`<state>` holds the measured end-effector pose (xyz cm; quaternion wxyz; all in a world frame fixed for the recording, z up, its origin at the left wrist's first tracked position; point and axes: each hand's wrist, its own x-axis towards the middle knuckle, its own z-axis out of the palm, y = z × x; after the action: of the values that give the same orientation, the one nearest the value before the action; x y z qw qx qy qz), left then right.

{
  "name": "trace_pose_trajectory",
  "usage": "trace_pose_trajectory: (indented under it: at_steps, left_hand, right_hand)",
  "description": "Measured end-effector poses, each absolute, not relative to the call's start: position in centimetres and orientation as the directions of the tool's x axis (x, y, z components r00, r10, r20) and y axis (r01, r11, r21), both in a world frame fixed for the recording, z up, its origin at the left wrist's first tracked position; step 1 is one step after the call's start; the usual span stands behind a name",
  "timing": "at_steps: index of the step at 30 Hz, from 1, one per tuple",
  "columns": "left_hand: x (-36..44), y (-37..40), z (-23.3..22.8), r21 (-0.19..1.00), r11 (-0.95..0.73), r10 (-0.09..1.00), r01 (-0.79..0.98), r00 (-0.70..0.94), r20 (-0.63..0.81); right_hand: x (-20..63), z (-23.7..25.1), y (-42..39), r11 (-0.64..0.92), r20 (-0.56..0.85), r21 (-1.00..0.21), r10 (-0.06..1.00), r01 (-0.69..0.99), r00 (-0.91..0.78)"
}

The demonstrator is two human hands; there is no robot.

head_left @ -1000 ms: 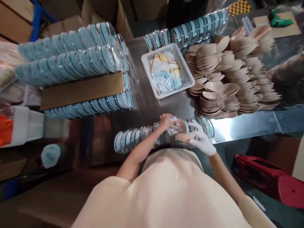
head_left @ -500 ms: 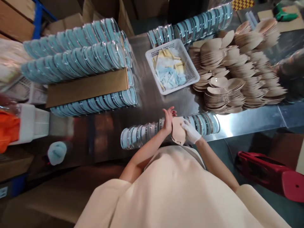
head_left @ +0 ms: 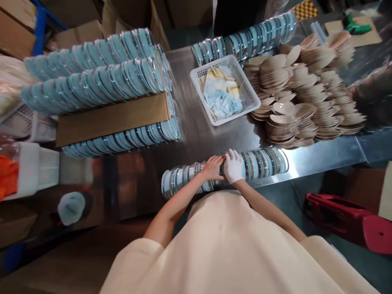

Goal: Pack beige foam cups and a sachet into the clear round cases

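A row of round lids, clear-rimmed with bluish faces, stands on edge along the front of the metal table. My bare left hand lies over the middle of this row, fingers bent across the top and thumb towards my body. Right beside it, my right hand in a white glove grips the same row from above. The two hands nearly touch, and they hide the lids under them. Whether something thin sits between the lids there, I cannot make out.
Behind the hands stands a white basket of small yellow and blue packets. Piles of pale wooden spoons fill the right. More lid rows and a cardboard strip lie left. A red chair-like object is beside me.
The pale flat piece that my right hand held is out of sight. Both hands have come down onto the row of lids, my left turning from raised to palm down.
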<state>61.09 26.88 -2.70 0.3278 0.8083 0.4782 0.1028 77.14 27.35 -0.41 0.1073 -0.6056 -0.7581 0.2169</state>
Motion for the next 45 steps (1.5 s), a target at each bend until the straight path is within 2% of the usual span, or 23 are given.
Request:
trace_pose_trajectory:
  at_steps: [2, 4, 8, 10, 15, 17, 19, 21, 24, 27, 30, 33, 35, 37, 38, 40, 42, 45]
  left_hand:
    - [61.0, 26.8, -2.6, 0.633, -0.326, 0.843, 0.702, 0.519, -0.141]
    - [60.9, 26.8, -2.5, 0.659, -0.324, 0.846, 0.679, 0.520, -0.120]
    - [60.5, 26.8, -2.4, 0.720, -0.311, 0.849, 0.620, 0.522, -0.083]
    - [60.5, 26.8, -2.2, 0.719, -0.303, 0.848, 0.625, 0.522, -0.096]
    - [61.2, 26.5, -1.0, 0.604, -0.355, 0.815, 0.713, 0.553, -0.174]
    - [61.9, 26.4, -0.5, 0.551, -0.364, 0.805, 0.751, 0.551, -0.219]
    - [62.7, 26.4, -0.3, 0.498, -0.359, 0.799, 0.789, 0.536, -0.273]
    - [63.0, 26.1, -0.5, 0.475, -0.351, 0.796, 0.807, 0.525, -0.303]
    - [62.2, 25.0, -1.3, 0.556, -0.369, 0.783, 0.745, 0.571, -0.245]
    - [61.3, 24.3, -1.6, 0.679, -0.380, 0.810, 0.628, 0.581, -0.083]
    - [61.8, 28.0, -0.7, 0.717, -0.283, 0.928, 0.636, 0.371, 0.038]
    - [63.5, 37.7, 0.3, 0.698, -0.114, 0.991, 0.707, 0.128, 0.032]
    - [64.4, 45.6, 0.4, 0.645, 0.098, 0.995, 0.758, -0.070, -0.069]
    - [65.1, 52.2, 0.1, 0.560, 0.346, 0.938, 0.753, -0.264, -0.224]
    - [65.4, 54.7, -0.2, 0.513, 0.443, 0.896, 0.735, -0.342, -0.284]
    - [65.8, 57.6, -0.7, 0.450, 0.556, 0.830, 0.699, -0.440, -0.343]
    - [66.0, 58.6, -1.2, 0.445, 0.574, 0.819, 0.688, -0.463, -0.339]
    - [65.7, 58.2, -1.1, 0.481, 0.530, 0.848, 0.698, -0.434, -0.303]
  right_hand:
    - [79.4, -1.1, 26.4, 0.310, -0.007, -0.479, 0.934, 0.821, -0.357]
    - [81.5, -1.6, 25.2, 0.379, 0.019, -0.473, 0.907, 0.795, -0.421]
    - [82.6, -1.6, 23.7, 0.291, -0.062, -0.413, 0.936, 0.863, -0.346]
    - [82.4, -1.2, 23.6, 0.240, -0.084, -0.426, 0.950, 0.872, -0.302]
    - [86.8, 1.1, 27.6, 0.357, -0.006, -0.683, 0.869, 0.637, -0.494]
    - [90.7, 2.4, 31.9, 0.295, 0.012, -0.686, 0.918, 0.665, -0.395]
    - [94.5, 3.3, 37.5, 0.180, 0.037, -0.620, 0.979, 0.764, -0.201]
    - [97.5, 3.6, 43.1, 0.062, 0.080, -0.560, 0.997, 0.826, -0.021]
    - [100.0, 2.9, 49.2, -0.056, 0.046, -0.519, 0.995, 0.853, 0.094]
    - [101.6, 2.2, 51.6, -0.153, -0.028, -0.589, 0.985, 0.794, 0.169]
    - [103.5, 2.4, 51.7, -0.240, 0.007, -0.643, 0.948, 0.727, 0.319]
    - [104.7, 3.9, 50.0, -0.313, 0.129, -0.673, 0.842, 0.670, 0.523]
    - [104.4, 5.4, 47.4, -0.250, 0.265, -0.742, 0.743, 0.622, 0.615]
    - [103.2, 7.1, 43.3, -0.111, 0.368, -0.800, 0.685, 0.590, 0.628]
    - [102.3, 7.8, 40.8, -0.061, 0.386, -0.813, 0.689, 0.579, 0.614]
    - [100.2, 8.8, 35.2, -0.068, 0.311, -0.837, 0.757, 0.542, 0.575]
    - [98.3, 8.9, 29.9, -0.075, 0.158, -0.873, 0.891, 0.481, 0.425]
    - [96.1, 8.2, 24.0, -0.060, 0.019, -0.926, 0.978, 0.372, 0.206]
